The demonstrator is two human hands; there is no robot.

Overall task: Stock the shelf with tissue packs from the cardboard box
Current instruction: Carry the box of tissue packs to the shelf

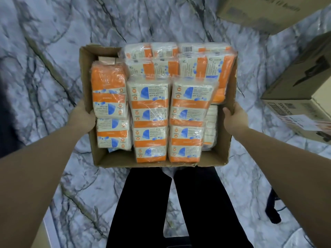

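Tissue packs point(150, 104) fill an open cardboard box point(222, 154) that a person holds out in front of the body, above a marbled grey-and-white floor point(53, 51). The packs are wrapped in clear film and printed in cream, orange and blue, with the words "ultra soft pocket tissue" readable on several of them. They lie flat in rough rows and are stacked high enough to rise above the box walls; one bundle on the left side point(109, 90) sits turned a little askew from the two middle columns beside it. At the back of the box more packs lie crosswise, one showing a barcode.

The left hand point(83, 116) grips the left wall of the box, its thumb over the rim and the other fingers hidden outside or below the cardboard. The right hand point(232, 117) grips the right wall the same way, thumb curled over the top edge, and the rest of the fingers are out of sight. Both bare forearms reach forward from the lower corners of the view.

Below the box stand the person's legs in black trousers point(148, 203). Two more cardboard boxes sit at the right: one at the top edge point(259, 13) and a larger one with black printing point(304, 86) near the right hand.
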